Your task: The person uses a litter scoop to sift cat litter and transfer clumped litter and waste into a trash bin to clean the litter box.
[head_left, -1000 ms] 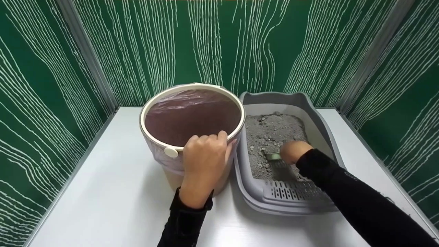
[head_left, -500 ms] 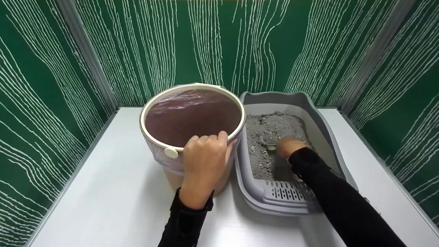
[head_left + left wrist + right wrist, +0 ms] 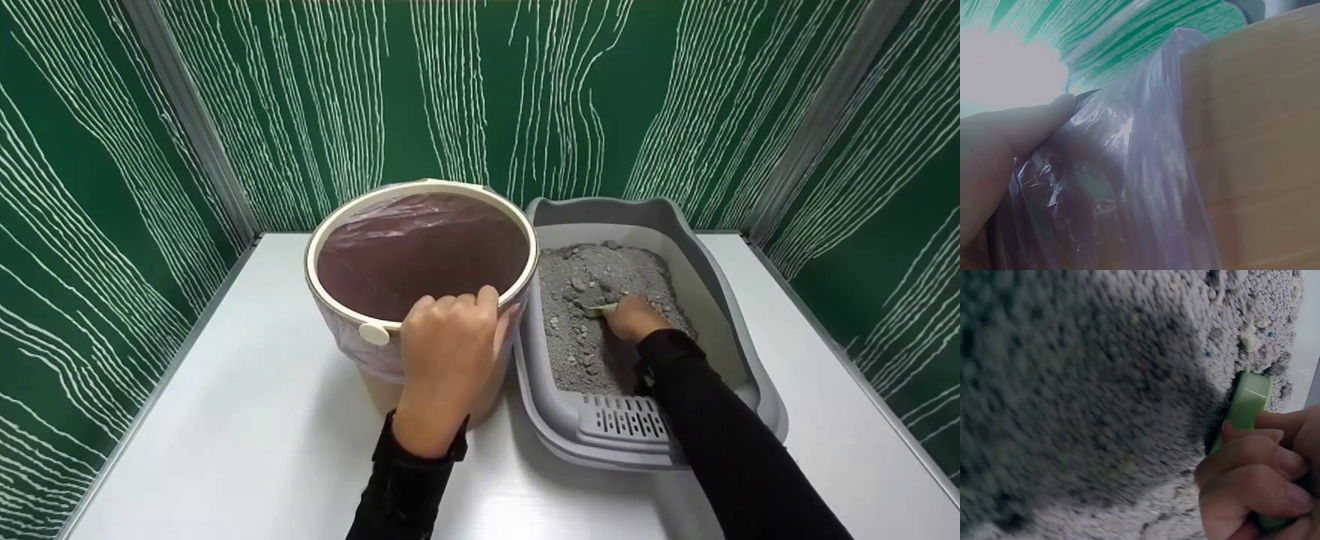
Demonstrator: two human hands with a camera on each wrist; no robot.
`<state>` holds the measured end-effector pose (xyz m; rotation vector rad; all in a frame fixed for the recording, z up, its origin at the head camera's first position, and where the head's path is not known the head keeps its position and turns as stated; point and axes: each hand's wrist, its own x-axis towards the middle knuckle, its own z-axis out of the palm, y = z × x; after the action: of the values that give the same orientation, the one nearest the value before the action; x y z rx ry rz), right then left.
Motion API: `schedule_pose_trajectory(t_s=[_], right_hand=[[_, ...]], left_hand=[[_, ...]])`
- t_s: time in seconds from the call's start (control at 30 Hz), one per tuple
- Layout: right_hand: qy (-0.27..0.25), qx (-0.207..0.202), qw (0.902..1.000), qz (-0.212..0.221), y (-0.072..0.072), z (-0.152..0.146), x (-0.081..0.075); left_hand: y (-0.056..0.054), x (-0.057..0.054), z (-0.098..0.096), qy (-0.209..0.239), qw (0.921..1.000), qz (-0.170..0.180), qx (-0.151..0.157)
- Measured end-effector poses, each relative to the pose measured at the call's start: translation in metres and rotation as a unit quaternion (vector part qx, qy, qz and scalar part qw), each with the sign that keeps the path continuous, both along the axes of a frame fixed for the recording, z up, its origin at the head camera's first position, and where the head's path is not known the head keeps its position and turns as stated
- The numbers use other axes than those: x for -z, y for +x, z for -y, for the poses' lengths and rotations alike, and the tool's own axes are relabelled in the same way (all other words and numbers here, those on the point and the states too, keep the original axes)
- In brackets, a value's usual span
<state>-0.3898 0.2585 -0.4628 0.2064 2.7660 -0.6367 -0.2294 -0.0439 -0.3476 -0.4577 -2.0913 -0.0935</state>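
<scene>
My left hand (image 3: 448,360) grips the near right rim of a beige trash can (image 3: 424,185) lined with a thin purplish plastic bag (image 3: 420,240). In the left wrist view the thumb lies over the bag (image 3: 1151,112) where it folds down outside the can's tan wall (image 3: 1258,129). My right hand (image 3: 634,318) is inside the grey litter box (image 3: 555,435), curled round a green litter scoop (image 3: 1252,396). The scoop's front end sits down in the grey cat litter (image 3: 592,262), partly buried among clumps.
Can and litter box stand side by side on a white table (image 3: 225,420). Slots pierce the box's near ledge (image 3: 626,416). Green walls with white wavy lines (image 3: 480,97) enclose the back and both sides.
My right hand and the scoop have moved a little toward the back of the litter box, and the scoop has turned in the litter. The left hand has stayed on the rim.
</scene>
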Motion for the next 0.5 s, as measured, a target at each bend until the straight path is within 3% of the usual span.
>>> schedule_pose_trajectory(t_s=[0.23,0.5], right_hand=[[-0.017,-0.016,0.9972,-0.071,0.005,-0.0081,0.0067],[-0.01,-0.015,0.9942,-0.106,0.0081,-0.0075,0.0042]], left_hand=[[0.0003,-0.0018,-0.0001,-0.003,1.0,0.005,0.001],[0.0009,-0.0014,0.0005,-0.001,0.9999,0.011,0.001]])
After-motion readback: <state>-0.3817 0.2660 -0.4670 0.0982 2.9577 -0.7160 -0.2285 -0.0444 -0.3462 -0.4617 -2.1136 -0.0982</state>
